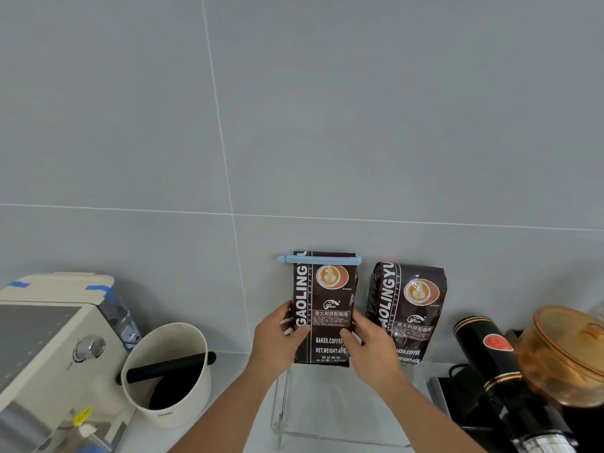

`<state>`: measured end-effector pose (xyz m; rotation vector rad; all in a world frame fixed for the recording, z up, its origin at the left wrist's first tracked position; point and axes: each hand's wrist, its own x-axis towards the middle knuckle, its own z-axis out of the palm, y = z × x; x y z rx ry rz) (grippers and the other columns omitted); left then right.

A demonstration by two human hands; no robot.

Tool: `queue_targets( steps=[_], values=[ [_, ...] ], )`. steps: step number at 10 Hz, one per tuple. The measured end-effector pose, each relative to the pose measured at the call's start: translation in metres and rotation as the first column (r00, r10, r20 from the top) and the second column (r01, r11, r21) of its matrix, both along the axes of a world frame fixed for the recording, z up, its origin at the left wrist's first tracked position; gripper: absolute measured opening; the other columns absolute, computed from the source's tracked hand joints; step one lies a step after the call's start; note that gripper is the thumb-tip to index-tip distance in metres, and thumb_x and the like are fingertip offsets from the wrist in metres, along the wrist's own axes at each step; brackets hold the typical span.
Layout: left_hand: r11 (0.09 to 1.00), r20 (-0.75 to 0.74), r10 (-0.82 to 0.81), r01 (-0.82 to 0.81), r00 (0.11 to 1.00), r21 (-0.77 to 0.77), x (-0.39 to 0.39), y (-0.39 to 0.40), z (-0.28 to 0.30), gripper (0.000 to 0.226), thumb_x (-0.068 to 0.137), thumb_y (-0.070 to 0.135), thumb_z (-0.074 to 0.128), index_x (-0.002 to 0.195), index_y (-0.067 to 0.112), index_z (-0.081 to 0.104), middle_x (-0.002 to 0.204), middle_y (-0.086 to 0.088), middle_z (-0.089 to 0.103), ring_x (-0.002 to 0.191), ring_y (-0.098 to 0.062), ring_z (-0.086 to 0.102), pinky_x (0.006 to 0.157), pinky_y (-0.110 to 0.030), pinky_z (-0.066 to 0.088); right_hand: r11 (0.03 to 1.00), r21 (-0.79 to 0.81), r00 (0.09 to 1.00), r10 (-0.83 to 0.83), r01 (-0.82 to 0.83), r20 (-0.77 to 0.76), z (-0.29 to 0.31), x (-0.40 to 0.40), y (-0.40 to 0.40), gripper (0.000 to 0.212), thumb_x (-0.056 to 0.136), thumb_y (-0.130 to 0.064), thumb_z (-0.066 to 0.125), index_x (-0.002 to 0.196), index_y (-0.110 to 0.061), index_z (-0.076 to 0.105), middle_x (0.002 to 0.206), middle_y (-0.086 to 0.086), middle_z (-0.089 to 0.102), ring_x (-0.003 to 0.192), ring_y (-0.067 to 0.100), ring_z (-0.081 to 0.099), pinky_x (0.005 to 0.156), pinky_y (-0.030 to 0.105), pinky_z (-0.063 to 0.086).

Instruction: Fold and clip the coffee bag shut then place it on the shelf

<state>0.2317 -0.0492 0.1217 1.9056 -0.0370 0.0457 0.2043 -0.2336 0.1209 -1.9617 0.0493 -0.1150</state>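
A dark brown coffee bag [327,299] stands upright on a clear acrylic shelf [330,433] against the grey tiled wall. A light blue clip [319,258] runs across its folded top. My left hand [277,341] grips the bag's left edge and my right hand [372,351] grips its right edge, thumbs on the front. The bag's bottom seam sits at the shelf's top surface.
A second, unclipped coffee bag [407,308] stands just to the right on the same shelf. A cream espresso machine [49,338] and a white knock box [170,371] are at the left. A black grinder [490,361] with an amber lid [568,351] is at the right.
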Motion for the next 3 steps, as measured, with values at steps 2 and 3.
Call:
queue_targets(
  steps=[2, 3],
  values=[
    [0.996, -0.087, 0.053, -0.059, 0.995, -0.069, -0.004, 0.007, 0.011, 0.051, 0.084, 0.022, 0.072, 0.131, 0.020, 0.054, 0.115, -0.002, 0.068, 0.100, -0.014, 0.066, 0.080, -0.018, 0.049, 0.998, 0.043, 0.999, 0.041, -0.040, -0.026, 0.014, -0.006, -0.004, 0.037, 0.093, -0.009, 0.055, 0.116, -0.036, 0.066, 0.106, -0.014, 0.076, 0.102, 0.003, 0.068, 0.092, 0.027, 0.053],
    [0.989, -0.121, 0.074, -0.089, 0.990, -0.118, -0.011, 0.015, 0.021, 0.045, 0.086, 0.024, 0.070, 0.129, 0.019, 0.056, 0.110, 0.000, 0.067, 0.103, -0.018, 0.064, 0.093, -0.034, 0.049, 0.989, 0.143, 0.999, 0.046, -0.042, -0.024, 0.029, -0.013, -0.006, 0.040, 0.094, -0.006, 0.053, 0.100, -0.040, 0.072, 0.099, -0.017, 0.077, 0.094, 0.000, 0.070, 0.086, 0.021, 0.054]
  ],
)
